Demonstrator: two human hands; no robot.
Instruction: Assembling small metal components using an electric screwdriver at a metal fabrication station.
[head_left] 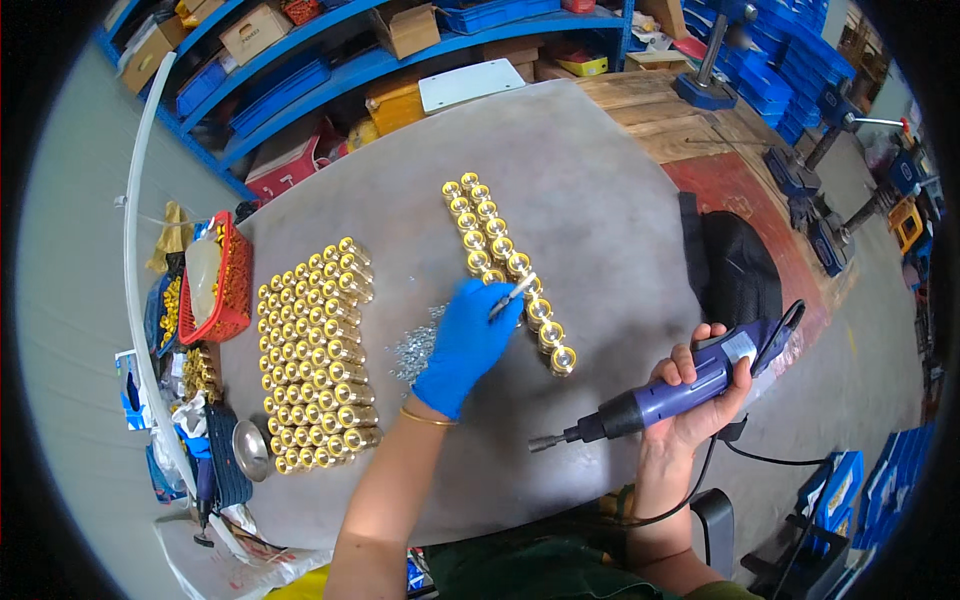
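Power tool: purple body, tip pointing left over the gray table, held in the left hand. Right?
Wrong hand: the head view shows the purple power tool, tip pointing left over the gray table, in the bare right hand.

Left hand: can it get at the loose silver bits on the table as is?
Probably yes. The blue-gloved left hand is right beside the loose silver bits, with nothing visible blocking the way. But it appears to grip a slim metallic piece, so its fingers aren't fully free.
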